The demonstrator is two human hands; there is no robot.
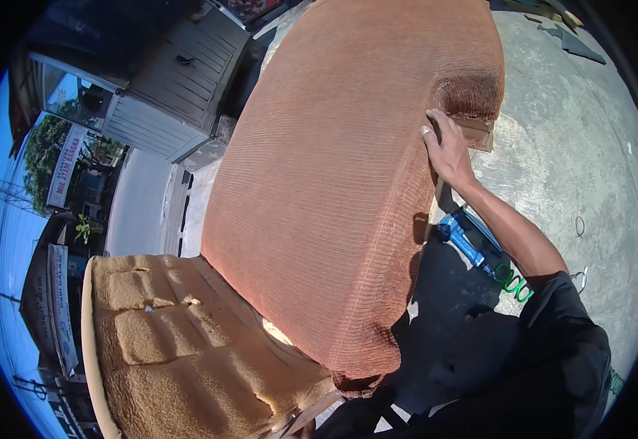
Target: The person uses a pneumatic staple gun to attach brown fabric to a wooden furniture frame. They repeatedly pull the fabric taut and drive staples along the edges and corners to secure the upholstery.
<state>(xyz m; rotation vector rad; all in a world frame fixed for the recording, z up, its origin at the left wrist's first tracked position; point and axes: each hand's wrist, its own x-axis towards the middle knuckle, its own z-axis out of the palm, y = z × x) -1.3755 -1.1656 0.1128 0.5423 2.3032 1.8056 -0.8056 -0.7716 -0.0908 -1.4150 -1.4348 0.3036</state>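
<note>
A sofa seat covered in ribbed rust-brown fabric [304, 175] fills the middle. My right hand [450, 155] lies on its right edge, beside the notched corner. The fingers are stretched over the fabric with the thumb apart, and nothing is in them. Along the near right side the fabric hangs loose and wrinkled. Below my right forearm is a blue air staple gun [465, 240] with a green coiled hose [513, 284]. My left hand does not show clearly anywhere.
Bare tan foam padding [180, 344] with tufted blocks adjoins the seat at the lower left. A wooden piece [478, 135] shows under the notched corner. Grey concrete floor [553, 161] lies to the right, with scraps [575, 44] at the far right. A wooden stall [180, 80] stands far left.
</note>
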